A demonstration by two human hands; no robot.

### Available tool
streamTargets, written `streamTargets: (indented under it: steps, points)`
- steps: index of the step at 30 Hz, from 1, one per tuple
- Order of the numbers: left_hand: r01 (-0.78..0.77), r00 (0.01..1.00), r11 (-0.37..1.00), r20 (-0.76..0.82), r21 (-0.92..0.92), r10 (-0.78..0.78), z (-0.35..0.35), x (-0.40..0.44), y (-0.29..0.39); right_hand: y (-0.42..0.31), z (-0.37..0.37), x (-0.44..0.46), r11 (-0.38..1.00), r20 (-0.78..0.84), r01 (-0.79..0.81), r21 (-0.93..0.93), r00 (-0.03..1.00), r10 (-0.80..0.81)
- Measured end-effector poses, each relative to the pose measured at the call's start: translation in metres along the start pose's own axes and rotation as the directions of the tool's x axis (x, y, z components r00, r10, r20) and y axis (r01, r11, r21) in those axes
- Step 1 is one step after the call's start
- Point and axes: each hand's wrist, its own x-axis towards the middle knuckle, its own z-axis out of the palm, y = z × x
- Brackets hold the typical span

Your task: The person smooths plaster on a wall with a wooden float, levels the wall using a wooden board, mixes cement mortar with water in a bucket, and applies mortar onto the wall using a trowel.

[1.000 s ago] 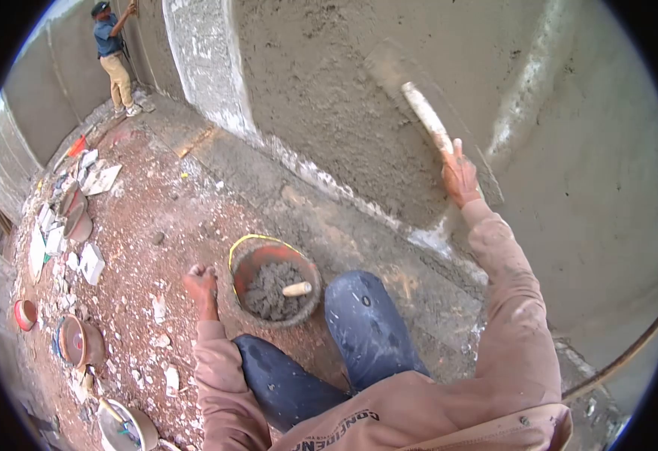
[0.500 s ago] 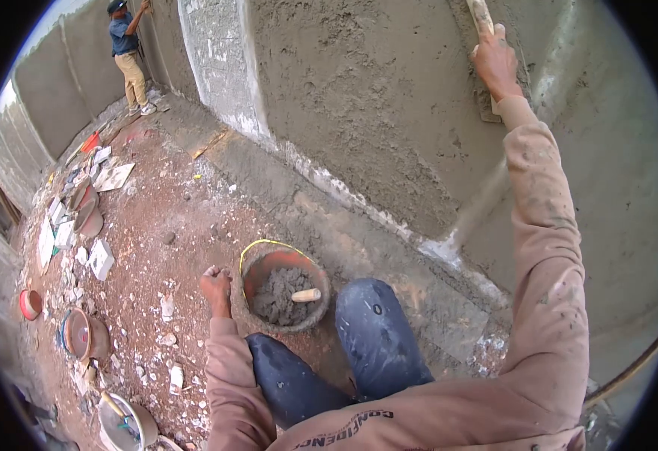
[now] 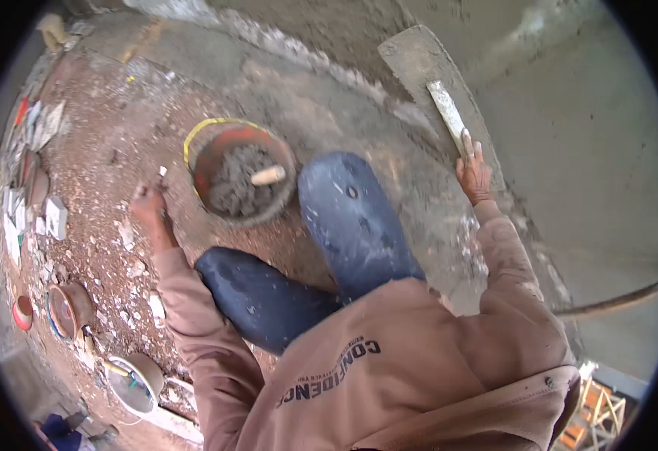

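Came down the wall (image 3: pixel 592 173) with the big flat trowel (image 3: pixel 417 56) since half a second ago. Now gripping its white handle (image 3: pixel 447 107) with the right hand (image 3: pixel 474 175), near the foot of the wall. Can't tell open from closed with the left hand (image 3: pixel 149 203); maybe curled, but too blurry to be sure. Held out over red dirt (image 3: pixel 118 128), near the bucket (image 3: pixel 207 163) of grey mud (image 3: pixel 236 186) with a pale handle (image 3: pixel 269 176) poking out.

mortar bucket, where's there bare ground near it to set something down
The grey strip of ground between the bucket and the wall looks free. Left of the left hand, white pieces and other buckets crowd the ground.
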Motion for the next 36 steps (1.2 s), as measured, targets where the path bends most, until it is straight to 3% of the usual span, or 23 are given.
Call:
streamTargets:
  steps: [2, 3, 4, 6, 8, 9, 11, 14, 16, 18, 19, 20, 21, 22, 23, 24, 25, 27, 29, 31, 33, 34, 36]
  points:
    - [0.039, 0.997, 0.999, 0.066, 0.024, -0.040, 0.016, 0.002, 0.003, 0.002, -0.009, -0.083, 0.994, 0.141, -0.108, 0.024, 0.985, 0.103]
    - [0.056, 0.993, 0.998, 0.107, -0.014, -0.054, 0.026, 0.005, 0.002, 0.002, -0.011, -0.121, 0.961, 0.338, -0.277, 0.005, 0.905, 0.259]
    - [0.083, 0.986, 0.997, 0.145, 0.005, -0.083, 0.034, 0.003, 0.004, 0.008, -0.012, -0.158, 0.974, 0.359, -0.227, 0.004, 0.909, 0.210]
    - [0.118, 0.969, 0.993, 0.214, 0.030, -0.122, 0.055, 0.001, 0.010, 0.028, -0.002, -0.237, 0.952, 0.543, -0.305, -0.013, 0.798, 0.263]
    - [0.090, 0.965, 0.996, 0.246, 0.010, -0.089, 0.062, 0.000, 0.003, 0.039, 0.000, -0.298, 0.936, 0.588, -0.325, -0.134, 0.735, 0.340]
    - [0.075, 0.959, 0.997, 0.273, -0.004, -0.071, 0.066, 0.000, -0.001, 0.037, -0.009, -0.308, 0.901, 0.651, -0.370, -0.228, 0.630, 0.424]
    - [0.088, 0.939, 0.985, 0.318, 0.149, -0.132, 0.056, 0.010, -0.016, 0.040, -0.016, -0.318, 0.847, 0.687, -0.484, -0.221, 0.539, 0.487]
    - [0.290, 0.911, 0.935, 0.241, 0.203, -0.335, 0.040, 0.009, -0.028, 0.031, -0.022, -0.295, 0.877, 0.403, -0.375, -0.301, 0.783, 0.474]
    - [0.364, 0.892, 0.896, 0.181, 0.255, -0.414, 0.036, -0.011, -0.001, 0.032, -0.026, -0.256, 0.851, 0.518, -0.476, -0.224, 0.681, 0.517]
    - [0.426, 0.871, 0.881, 0.170, 0.204, -0.461, 0.014, -0.011, -0.018, 0.022, -0.032, -0.226, 0.810, 0.613, -0.567, 0.152, 0.697, 0.373]
    - [0.411, 0.891, 0.904, 0.157, 0.115, -0.425, -0.003, -0.014, -0.035, 0.007, -0.047, -0.200, 0.781, 0.655, -0.580, 0.230, 0.686, 0.316]
    - [0.421, 0.897, 0.893, 0.071, 0.157, -0.436, 0.000, -0.026, -0.027, -0.015, -0.073, -0.164, 0.744, 0.733, -0.601, 0.290, 0.639, 0.231]
    - [0.358, 0.909, 0.911, 0.148, 0.203, -0.390, -0.014, -0.041, -0.025, -0.031, -0.093, -0.142, 0.645, 0.799, -0.657, 0.391, 0.590, 0.116]
    - [0.419, 0.888, 0.869, 0.081, 0.265, -0.453, -0.011, -0.059, -0.008, -0.057, -0.142, -0.112, 0.668, 0.762, -0.605, 0.434, 0.642, 0.086]
    - [0.342, 0.912, 0.907, 0.144, 0.244, -0.383, -0.027, -0.080, -0.007, -0.074, -0.195, -0.080, 0.618, 0.837, -0.686, 0.385, 0.542, 0.080]
    - [0.303, 0.918, 0.887, 0.143, 0.350, -0.370, -0.043, -0.097, -0.001, -0.083, -0.242, -0.064, 0.559, 0.897, -0.757, 0.338, 0.438, 0.052]
    - [0.256, 0.929, 0.856, 0.132, 0.450, -0.347, -0.056, -0.113, 0.018, -0.083, -0.286, -0.069, 0.550, 0.893, -0.770, 0.324, 0.441, 0.090]
    - [-0.128, 0.931, 0.461, 0.266, 0.878, -0.248, -0.083, -0.146, 0.092, -0.085, -0.373, -0.078, 0.532, 0.880, -0.783, 0.324, 0.455, 0.134]
    - [-0.224, 0.898, 0.408, 0.350, 0.885, -0.267, -0.116, -0.182, 0.155, -0.075, -0.432, -0.135, 0.564, 0.772, -0.763, 0.316, 0.553, 0.315]
    - [0.006, 0.860, 0.717, 0.362, 0.697, -0.359, -0.159, -0.213, 0.180, -0.062, -0.516, -0.170, 0.324, 0.852, -0.946, -0.006, 0.165, 0.498]
    - [0.307, 0.729, 0.796, 0.408, 0.522, -0.549, -0.177, -0.243, 0.242, -0.047, -0.555, -0.262, 0.329, 0.777, -0.938, -0.112, 0.123, 0.617]
    - [0.289, 0.681, 0.724, 0.397, 0.626, -0.615, -0.179, -0.249, 0.266, -0.043, -0.572, -0.302, 0.323, 0.761, -0.930, -0.175, 0.081, 0.644]
    - [0.301, 0.662, 0.717, 0.404, 0.628, -0.632, -0.193, -0.255, 0.298, -0.022, -0.596, -0.365, 0.297, 0.737, -0.920, -0.257, 0.012, 0.675]
